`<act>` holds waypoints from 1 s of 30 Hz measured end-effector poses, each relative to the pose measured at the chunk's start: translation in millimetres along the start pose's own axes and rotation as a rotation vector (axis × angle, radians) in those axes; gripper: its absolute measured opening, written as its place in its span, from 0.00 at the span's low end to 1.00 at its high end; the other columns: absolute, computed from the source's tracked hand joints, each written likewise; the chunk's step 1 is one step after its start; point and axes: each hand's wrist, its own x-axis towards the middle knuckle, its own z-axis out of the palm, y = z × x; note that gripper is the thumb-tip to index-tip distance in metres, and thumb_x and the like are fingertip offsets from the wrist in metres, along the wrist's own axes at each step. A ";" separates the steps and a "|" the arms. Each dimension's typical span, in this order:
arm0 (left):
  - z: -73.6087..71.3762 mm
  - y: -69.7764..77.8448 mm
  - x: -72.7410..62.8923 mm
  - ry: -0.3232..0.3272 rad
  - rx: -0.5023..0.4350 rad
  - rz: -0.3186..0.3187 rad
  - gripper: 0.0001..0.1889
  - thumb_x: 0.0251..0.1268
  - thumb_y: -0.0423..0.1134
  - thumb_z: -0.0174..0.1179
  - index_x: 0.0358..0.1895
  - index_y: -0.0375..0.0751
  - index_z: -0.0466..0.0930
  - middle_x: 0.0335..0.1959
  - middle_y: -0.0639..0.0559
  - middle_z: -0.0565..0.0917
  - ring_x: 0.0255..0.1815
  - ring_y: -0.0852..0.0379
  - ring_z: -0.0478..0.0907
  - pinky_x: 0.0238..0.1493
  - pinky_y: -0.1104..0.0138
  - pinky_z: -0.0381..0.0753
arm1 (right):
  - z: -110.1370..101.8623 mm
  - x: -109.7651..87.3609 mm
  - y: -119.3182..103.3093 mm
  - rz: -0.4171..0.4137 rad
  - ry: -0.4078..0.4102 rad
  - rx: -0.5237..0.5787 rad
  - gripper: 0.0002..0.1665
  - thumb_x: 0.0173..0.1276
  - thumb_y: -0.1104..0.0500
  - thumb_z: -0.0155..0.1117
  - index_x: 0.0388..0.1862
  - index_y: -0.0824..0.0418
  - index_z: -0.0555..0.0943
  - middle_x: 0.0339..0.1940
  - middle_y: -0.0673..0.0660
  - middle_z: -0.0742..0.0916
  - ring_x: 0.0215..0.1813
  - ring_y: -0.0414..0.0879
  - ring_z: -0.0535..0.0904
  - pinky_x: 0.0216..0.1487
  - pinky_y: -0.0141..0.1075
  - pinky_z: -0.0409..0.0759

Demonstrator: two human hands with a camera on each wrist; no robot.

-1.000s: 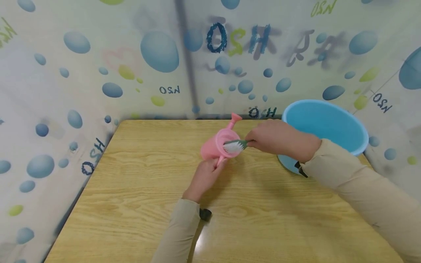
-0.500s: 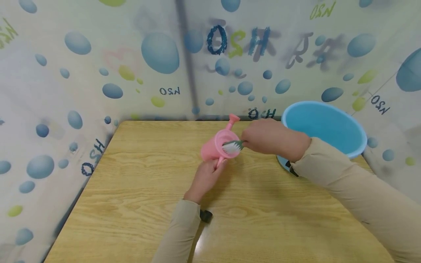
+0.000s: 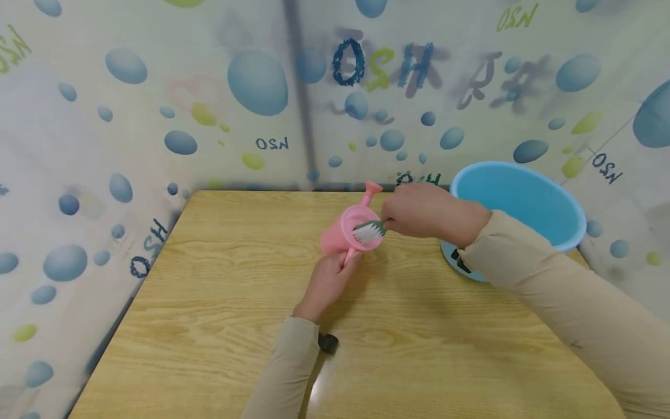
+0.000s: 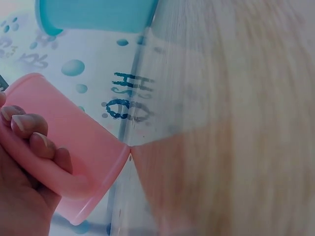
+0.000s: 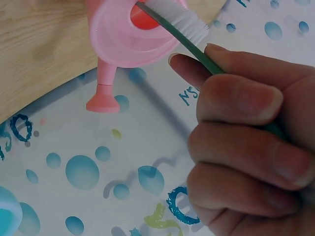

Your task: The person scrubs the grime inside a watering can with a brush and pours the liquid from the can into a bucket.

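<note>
A pink watering can (image 3: 335, 237) is tilted on the table, its mouth toward the right and its spout pointing to the back. My left hand (image 3: 325, 282) grips the can's handle; in the left wrist view the fingers curl round that handle (image 4: 47, 172), and the can's bottom edge touches the tabletop. With my right hand (image 3: 426, 212) I hold a green brush (image 3: 378, 226) by its handle. Its white bristles (image 5: 179, 19) are at the can's mouth, the head's tip partly inside. In the right wrist view the fingers wrap round the green handle.
A large light-blue basin (image 3: 523, 203) stands at the table's back right, partly behind the right forearm. The wooden table (image 3: 220, 302) meets a patterned curtain (image 3: 199, 75) along its back edge.
My right hand and the brush have shifted slightly left, bringing the bristles a little further into the can's mouth. The left hand and the can have barely moved.
</note>
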 end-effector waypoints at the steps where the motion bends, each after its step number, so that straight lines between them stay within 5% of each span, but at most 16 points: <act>1: -0.3 0.6 -0.1 0.000 -0.003 -0.002 0.27 0.61 0.62 0.41 0.13 0.46 0.61 0.10 0.60 0.59 0.11 0.65 0.55 0.13 0.71 0.55 | -0.5 0.3 -0.5 0.000 0.003 -0.005 0.09 0.62 0.58 0.58 0.23 0.54 0.80 0.15 0.47 0.75 0.20 0.43 0.67 0.26 0.34 0.67; 6: -0.7 2.0 0.8 0.003 -0.016 -0.008 0.28 0.61 0.62 0.41 0.12 0.45 0.60 0.09 0.60 0.59 0.10 0.65 0.54 0.11 0.71 0.54 | -3.4 2.7 -2.2 0.008 0.013 -0.027 0.13 0.62 0.58 0.57 0.18 0.54 0.77 0.13 0.48 0.74 0.20 0.43 0.67 0.24 0.34 0.65; 21: -1.5 -0.5 0.8 -0.007 -0.023 -0.011 0.28 0.61 0.62 0.41 0.12 0.45 0.60 0.09 0.59 0.59 0.10 0.64 0.55 0.12 0.71 0.55 | -9.6 10.1 -3.6 0.025 -0.059 -0.018 0.08 0.62 0.55 0.59 0.28 0.56 0.81 0.20 0.48 0.78 0.29 0.47 0.69 0.32 0.37 0.69; 30: -0.3 3.3 0.6 -0.016 0.015 0.015 0.27 0.62 0.62 0.41 0.13 0.46 0.61 0.10 0.60 0.60 0.12 0.65 0.56 0.13 0.71 0.56 | -6.0 10.1 -1.7 0.032 -0.088 0.057 0.10 0.63 0.57 0.56 0.22 0.56 0.79 0.15 0.49 0.74 0.22 0.43 0.68 0.28 0.34 0.67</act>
